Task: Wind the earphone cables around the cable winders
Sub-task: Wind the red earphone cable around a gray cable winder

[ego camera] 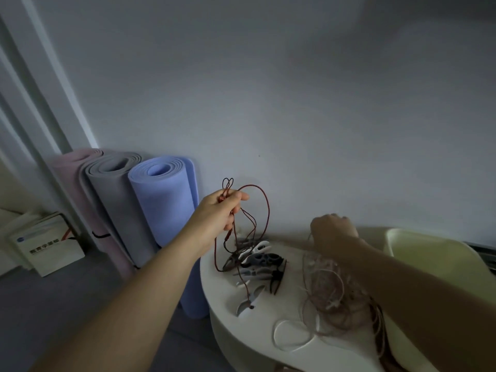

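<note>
On the bench (241, 339) the pale cables (330, 299) lie under the right hand (332, 232); its fingers are hidden, so I cannot tell its grip. The winders (257, 260) lie just left, directly below the left hand (224, 210), which pinches the red cable (264, 208) hanging down.

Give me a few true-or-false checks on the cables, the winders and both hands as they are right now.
1. The left hand grips the red cable above the table. True.
2. The red cable is wound on a winder. False: it hangs in loose loops.
3. The winders lie in a pile on the table. True.
4. The right hand holds a winder. False: it is above the tangle of pale cables, away from the winders.
</note>
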### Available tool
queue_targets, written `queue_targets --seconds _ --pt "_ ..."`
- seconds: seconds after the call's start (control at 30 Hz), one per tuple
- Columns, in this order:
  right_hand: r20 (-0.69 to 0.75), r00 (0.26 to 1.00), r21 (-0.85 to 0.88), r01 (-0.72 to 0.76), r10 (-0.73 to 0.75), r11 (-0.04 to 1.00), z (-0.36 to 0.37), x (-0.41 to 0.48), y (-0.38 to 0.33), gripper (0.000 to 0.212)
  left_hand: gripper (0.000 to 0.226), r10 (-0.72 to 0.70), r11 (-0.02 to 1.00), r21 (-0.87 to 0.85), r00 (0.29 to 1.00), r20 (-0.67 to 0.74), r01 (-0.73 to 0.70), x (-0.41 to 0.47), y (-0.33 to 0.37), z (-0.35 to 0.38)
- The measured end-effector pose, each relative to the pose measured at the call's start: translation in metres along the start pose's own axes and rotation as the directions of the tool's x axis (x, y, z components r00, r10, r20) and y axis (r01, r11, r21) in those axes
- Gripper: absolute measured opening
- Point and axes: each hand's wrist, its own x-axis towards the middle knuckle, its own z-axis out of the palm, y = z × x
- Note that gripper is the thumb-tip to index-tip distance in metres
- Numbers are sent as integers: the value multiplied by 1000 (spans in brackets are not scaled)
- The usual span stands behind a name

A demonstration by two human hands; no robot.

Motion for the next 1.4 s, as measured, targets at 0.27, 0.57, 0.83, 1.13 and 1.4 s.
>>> queue_targets --seconds 0.27,0.57,0.83,1.13,1.4 --pt "-164 983 -317 -128 79 940 -21 -11 40 18 21 56 998 -18 998 40 -56 -1 10 26" --pt "-65 998 147 -9 19 989 -1 -8 27 26 22 77 997 -36 996 42 -75 -8 21 14" --pt "-209 946 969 235 -248 81 -91 -17 -27 28 23 121 989 -92 991 50 -117 -6 43 1" --pt "-226 974 882 210 12 -423 -150 -30 -23 22 21 80 990 -105 992 -93 -90 5 58 -30" --pt "-200 943 791 316 267 -524 -166 -38 -14 20 18 -110 992 -68 992 -64 106 2 52 -45"
